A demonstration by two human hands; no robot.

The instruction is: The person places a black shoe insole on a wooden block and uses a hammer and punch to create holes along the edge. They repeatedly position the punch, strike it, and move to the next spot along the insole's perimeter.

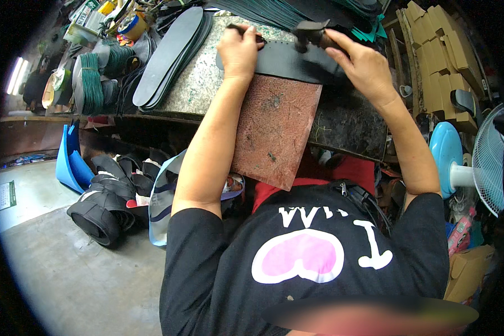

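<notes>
Gripping a blocky dark tool [311, 33], right hand [364, 66] works; left hand [239, 51] pins flat black rubber sheet [291, 60].

Dim workshop, bright tube light [15, 75] far left, fisheye edges darkened.

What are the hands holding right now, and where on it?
Left hand presses the black strip at its left end; right hand grips a dark tool by its body.

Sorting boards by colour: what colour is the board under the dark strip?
Reddish-brown, speckled; the board shows best in the head view.
</notes>
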